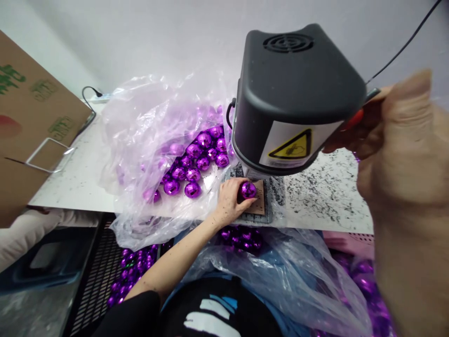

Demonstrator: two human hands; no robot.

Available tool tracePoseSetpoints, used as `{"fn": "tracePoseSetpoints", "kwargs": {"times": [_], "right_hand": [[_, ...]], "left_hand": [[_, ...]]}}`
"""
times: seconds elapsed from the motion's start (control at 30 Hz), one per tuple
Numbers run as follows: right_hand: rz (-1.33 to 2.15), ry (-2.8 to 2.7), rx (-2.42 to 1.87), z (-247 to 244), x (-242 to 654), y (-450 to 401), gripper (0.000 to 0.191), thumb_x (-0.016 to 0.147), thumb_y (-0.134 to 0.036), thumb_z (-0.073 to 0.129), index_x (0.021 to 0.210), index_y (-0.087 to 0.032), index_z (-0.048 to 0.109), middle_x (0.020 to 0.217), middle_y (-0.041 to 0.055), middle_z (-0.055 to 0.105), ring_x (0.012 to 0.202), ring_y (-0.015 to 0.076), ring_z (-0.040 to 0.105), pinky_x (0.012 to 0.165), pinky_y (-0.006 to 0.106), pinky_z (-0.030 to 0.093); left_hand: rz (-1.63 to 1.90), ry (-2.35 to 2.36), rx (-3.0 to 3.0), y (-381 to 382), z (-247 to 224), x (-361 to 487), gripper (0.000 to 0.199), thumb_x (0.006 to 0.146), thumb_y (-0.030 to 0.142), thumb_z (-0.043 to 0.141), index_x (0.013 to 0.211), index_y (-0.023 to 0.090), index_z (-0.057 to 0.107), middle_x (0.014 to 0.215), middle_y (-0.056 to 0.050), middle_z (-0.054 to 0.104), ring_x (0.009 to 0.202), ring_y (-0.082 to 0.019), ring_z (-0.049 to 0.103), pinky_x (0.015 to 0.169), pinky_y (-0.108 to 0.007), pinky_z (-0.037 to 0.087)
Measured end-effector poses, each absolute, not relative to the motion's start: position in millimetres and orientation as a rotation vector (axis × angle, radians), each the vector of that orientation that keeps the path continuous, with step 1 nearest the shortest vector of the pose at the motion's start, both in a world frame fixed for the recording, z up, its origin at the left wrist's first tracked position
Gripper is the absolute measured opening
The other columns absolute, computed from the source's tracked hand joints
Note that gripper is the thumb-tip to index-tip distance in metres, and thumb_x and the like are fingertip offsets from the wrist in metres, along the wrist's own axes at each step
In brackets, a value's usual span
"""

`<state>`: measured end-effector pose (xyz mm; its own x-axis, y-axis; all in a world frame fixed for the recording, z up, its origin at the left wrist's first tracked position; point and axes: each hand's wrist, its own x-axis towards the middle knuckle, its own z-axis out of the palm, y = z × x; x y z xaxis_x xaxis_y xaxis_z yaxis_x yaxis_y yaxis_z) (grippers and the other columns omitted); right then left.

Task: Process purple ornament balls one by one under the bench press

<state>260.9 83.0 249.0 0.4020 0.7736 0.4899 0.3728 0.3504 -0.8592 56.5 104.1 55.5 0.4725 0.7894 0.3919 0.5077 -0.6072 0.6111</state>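
Observation:
At the base of a black press machine (298,89), my left hand (231,199) pinches a shiny purple mirrored ball (248,189) between thumb and fingers. The ball sits over a small brown board (259,199) on the machine's grey base plate (268,210), beneath the black housing. Close to the camera, my right hand (403,135) is raised at the machine's right side. Its fingers curl around a lever (372,95), with its thumb pointing up; a bit of red shows by the fingers, and the grip is partly hidden by the hand itself.
Several purple balls (192,174) spill from a clear plastic bag (140,140) on the white table (315,196). More purple balls (131,271) fill a black crate (101,271) below. Plastic sheeting (280,271) covers my lap. A cardboard box (38,121) stands left, near another person's sleeve (21,236).

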Motion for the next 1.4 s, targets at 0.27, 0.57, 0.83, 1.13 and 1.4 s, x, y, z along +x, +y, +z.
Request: {"fn": "tracePoseSetpoints", "kwargs": {"times": [0.27, 0.57, 0.83, 1.13, 1.4], "right_hand": [[0.307, -1.302, -1.380, 251.1, 253.1, 92.8, 0.043, 0.084, -0.051, 0.062, 0.072, -0.010, 0.054, 0.055, -0.0034, 0.044, 0.047, 0.0019, 0.041, 0.041, 0.015, 0.028], [-0.173, -1.503, -1.484, 219.2, 220.3, 27.1, 0.005, 0.084, -0.013, 0.057, 0.080, -0.014, 0.054, 0.063, -0.0046, 0.040, 0.056, -0.0026, 0.033, 0.050, 0.013, 0.027], [-0.347, -1.480, -1.233, 164.7, 225.7, 34.6, 0.021, 0.079, -0.006, 0.058, 0.098, -0.014, 0.062, 0.062, -0.0033, 0.040, 0.063, 0.0024, 0.043, 0.060, 0.019, 0.033], [-0.446, -1.372, -1.224, 136.4, 228.3, 40.0, 0.013, 0.083, -0.018, 0.057, 0.092, -0.013, 0.065, 0.074, 0.0023, 0.057, 0.060, 0.0022, 0.045, 0.054, 0.017, 0.029], [-0.500, -1.374, -1.151, 121.5, 233.4, 47.9, 0.014, 0.082, -0.022, 0.055, 0.091, -0.018, 0.064, 0.072, 0.0033, 0.057, 0.068, 0.0101, 0.056, 0.055, 0.020, 0.037]], "left_hand": [[0.774, 1.029, 2.337, 105.7, 54.5, 55.3, 0.044, 0.093, 0.041, 0.060, 0.128, 0.018, 0.046, 0.119, -0.010, 0.061, 0.115, -0.026, 0.055, 0.116, -0.050, 0.027], [0.757, 1.015, 2.318, 103.3, 57.8, 54.1, 0.049, 0.096, 0.042, 0.054, 0.134, 0.017, 0.040, 0.136, -0.015, 0.052, 0.129, -0.028, 0.047, 0.118, -0.051, 0.028], [0.759, 1.019, 2.293, 101.1, 59.7, 54.4, 0.047, 0.096, 0.043, 0.054, 0.133, 0.017, 0.042, 0.134, -0.014, 0.054, 0.130, -0.028, 0.048, 0.119, -0.052, 0.027], [0.751, 1.018, 2.283, 102.3, 57.6, 55.0, 0.047, 0.094, 0.045, 0.056, 0.131, 0.018, 0.045, 0.132, -0.014, 0.055, 0.128, -0.029, 0.050, 0.119, -0.053, 0.028], [0.741, 1.003, 2.279, 103.7, 60.2, 55.3, 0.050, 0.094, 0.043, 0.056, 0.134, 0.018, 0.041, 0.136, -0.015, 0.053, 0.132, -0.029, 0.046, 0.119, -0.053, 0.027]]}}
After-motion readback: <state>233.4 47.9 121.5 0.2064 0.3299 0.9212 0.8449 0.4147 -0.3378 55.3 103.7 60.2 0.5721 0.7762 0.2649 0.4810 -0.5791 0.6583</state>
